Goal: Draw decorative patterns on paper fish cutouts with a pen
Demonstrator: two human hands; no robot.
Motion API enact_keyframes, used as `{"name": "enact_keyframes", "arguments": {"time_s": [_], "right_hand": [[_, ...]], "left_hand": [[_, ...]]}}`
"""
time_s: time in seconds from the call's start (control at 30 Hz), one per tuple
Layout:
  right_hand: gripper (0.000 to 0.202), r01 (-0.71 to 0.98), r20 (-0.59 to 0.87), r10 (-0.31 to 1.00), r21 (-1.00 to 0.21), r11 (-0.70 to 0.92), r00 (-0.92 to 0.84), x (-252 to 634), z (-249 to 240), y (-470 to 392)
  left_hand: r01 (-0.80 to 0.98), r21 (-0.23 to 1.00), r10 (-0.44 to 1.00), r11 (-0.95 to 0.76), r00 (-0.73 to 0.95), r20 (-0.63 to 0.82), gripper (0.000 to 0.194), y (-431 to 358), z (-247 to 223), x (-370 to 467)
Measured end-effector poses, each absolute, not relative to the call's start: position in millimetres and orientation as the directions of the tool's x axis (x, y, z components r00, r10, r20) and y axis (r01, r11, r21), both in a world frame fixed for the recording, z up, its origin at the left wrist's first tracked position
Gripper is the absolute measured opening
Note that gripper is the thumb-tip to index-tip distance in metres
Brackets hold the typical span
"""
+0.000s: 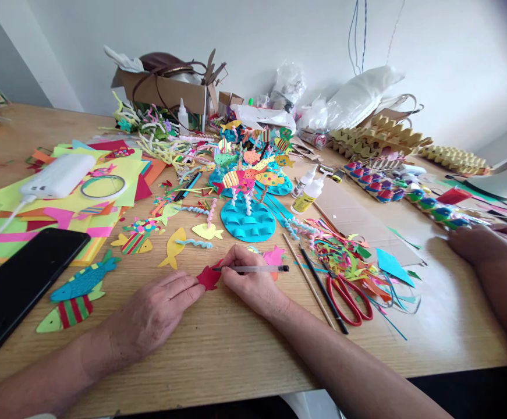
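A small red paper fish (pixel 208 278) lies on the table between my hands. My left hand (pixel 159 305) holds down its left edge with its fingertips pressed together. In my right hand (pixel 251 282) is a pen (pixel 259 269) with a pale barrel and dark end, pinched so that its tip meets the fish. Just beyond are a yellow paper fish (pixel 174 248) with a curled blue pipe cleaner and a pink paper fish (pixel 275 256). To the left of my left hand lie a blue paper fish (pixel 85 280) and a green and red striped fish (pixel 67 314).
At left are a black phone (pixel 26 285), a white power bank (pixel 59 174) and coloured paper sheets (pixel 0 201). Red-handled scissors (pixel 349 299), a wooden stick (pixel 308 279) and paper scraps lie right. Ahead stand blue bases (pixel 248 220) with fish and glue bottles (pixel 308 198). A co-worker's arms (pixel 493 267) rest far right.
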State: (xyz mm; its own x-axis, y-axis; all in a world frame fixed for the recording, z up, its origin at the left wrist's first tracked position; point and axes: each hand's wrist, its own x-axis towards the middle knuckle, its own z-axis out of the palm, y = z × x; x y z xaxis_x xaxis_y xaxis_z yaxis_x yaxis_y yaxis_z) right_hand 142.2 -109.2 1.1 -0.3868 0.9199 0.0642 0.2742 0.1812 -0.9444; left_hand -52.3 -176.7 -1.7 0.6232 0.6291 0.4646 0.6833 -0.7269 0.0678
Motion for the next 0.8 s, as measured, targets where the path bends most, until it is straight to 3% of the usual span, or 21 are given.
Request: {"name": "enact_keyframes", "arguments": {"time_s": [0.3, 0.5, 0.8], "right_hand": [[0.005, 0.286, 0.059, 0.911, -0.940, 0.188, -0.407, 143.9, -1.0, -108.9], [0.008, 0.298, 0.044, 0.910, -0.937, 0.180, -0.412, 143.5, 1.8, -110.7], [0.011, 0.346, 0.033, 0.901, -0.917, 0.200, -0.432, 143.1, 11.4, -112.8]], "left_hand": [[0.695, 0.125, 0.685, -0.708, 0.634, 0.358, 0.044, -171.6, 4.5, -42.9], [0.753, 0.130, 0.757, -0.645, 0.606, 0.246, 0.037, -168.9, 0.1, -36.6], [0.729, 0.128, 0.728, -0.672, 0.619, 0.295, 0.034, -169.0, 0.0, -38.8]]}}
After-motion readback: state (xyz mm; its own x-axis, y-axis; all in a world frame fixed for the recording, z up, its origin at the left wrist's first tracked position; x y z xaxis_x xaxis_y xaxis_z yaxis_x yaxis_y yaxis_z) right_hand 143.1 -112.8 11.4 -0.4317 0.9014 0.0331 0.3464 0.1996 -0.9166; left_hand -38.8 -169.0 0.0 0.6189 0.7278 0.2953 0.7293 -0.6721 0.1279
